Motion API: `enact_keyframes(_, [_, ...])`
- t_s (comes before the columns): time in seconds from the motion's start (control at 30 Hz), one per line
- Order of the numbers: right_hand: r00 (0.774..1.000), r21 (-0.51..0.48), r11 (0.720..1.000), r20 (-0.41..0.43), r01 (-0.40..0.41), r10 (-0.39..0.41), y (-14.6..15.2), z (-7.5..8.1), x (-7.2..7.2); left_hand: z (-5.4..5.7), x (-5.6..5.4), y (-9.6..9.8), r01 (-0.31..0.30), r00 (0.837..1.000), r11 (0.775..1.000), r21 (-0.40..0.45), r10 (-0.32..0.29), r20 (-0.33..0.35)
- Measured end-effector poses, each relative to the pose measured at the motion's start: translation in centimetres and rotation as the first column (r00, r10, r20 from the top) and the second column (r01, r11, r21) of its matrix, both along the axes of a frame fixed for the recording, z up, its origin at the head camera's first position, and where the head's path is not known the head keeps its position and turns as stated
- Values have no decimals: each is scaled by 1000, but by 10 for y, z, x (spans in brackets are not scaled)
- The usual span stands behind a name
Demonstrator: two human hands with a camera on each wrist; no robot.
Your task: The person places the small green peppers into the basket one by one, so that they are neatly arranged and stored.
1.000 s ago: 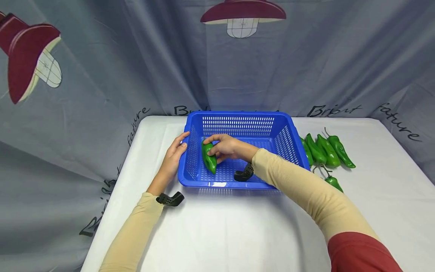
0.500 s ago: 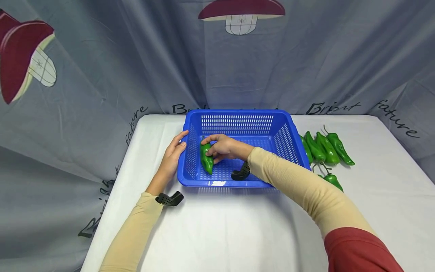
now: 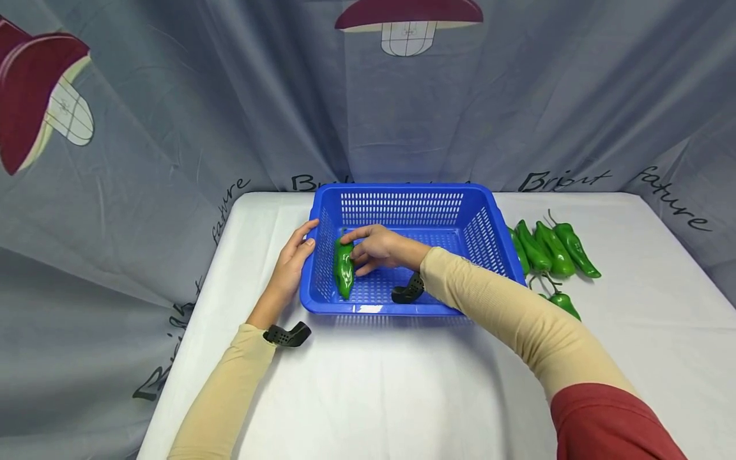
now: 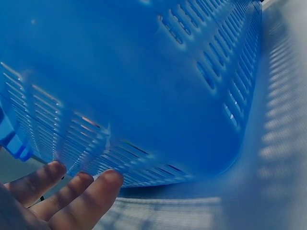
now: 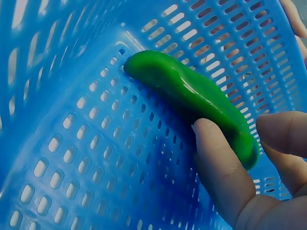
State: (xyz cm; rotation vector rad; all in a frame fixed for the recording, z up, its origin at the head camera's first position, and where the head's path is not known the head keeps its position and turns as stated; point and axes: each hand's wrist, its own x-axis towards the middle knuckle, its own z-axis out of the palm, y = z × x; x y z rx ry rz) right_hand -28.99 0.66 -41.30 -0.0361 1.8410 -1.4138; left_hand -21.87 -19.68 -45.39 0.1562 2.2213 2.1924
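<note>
A green chili pepper (image 3: 344,271) lies in the blue plastic basket (image 3: 397,309), along its left wall, with its stem end toward the back. My right hand (image 3: 376,248) reaches into the basket beside it, fingers loosely spread. In the right wrist view the thumb and a finger stand on either side of one end of the pepper (image 5: 187,88), fingertips right at its skin and loosened around it. At the left end of the basket, my left hand (image 3: 290,262) touches the rim. Its extended fingers (image 4: 84,203) reach along the slotted outer wall in the left wrist view.
Several more green chili peppers (image 3: 553,250) lie on the white table (image 3: 368,390) just right of the basket, one partly hidden by its rim. Another pepper (image 3: 563,303) sits nearer, beside my right sleeve (image 3: 506,313). A grey printed curtain (image 3: 276,96) hangs behind the table.
The pepper has shifted slightly left against the basket wall, and my right fingers have loosened from around it. My left hand stays at the rim.
</note>
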Motion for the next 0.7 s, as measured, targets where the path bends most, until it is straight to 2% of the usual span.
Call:
enact_keyframes(0.33, [999, 14, 1000, -44, -20, 21, 22, 22, 2, 3, -1, 4, -9, 1000, 1000, -15, 8, -2])
enact_keyframes(0.7, [992, 26, 1000, -127, 7, -3, 83, 56, 5, 1, 2, 0, -7, 1000, 998, -56, 8, 24])
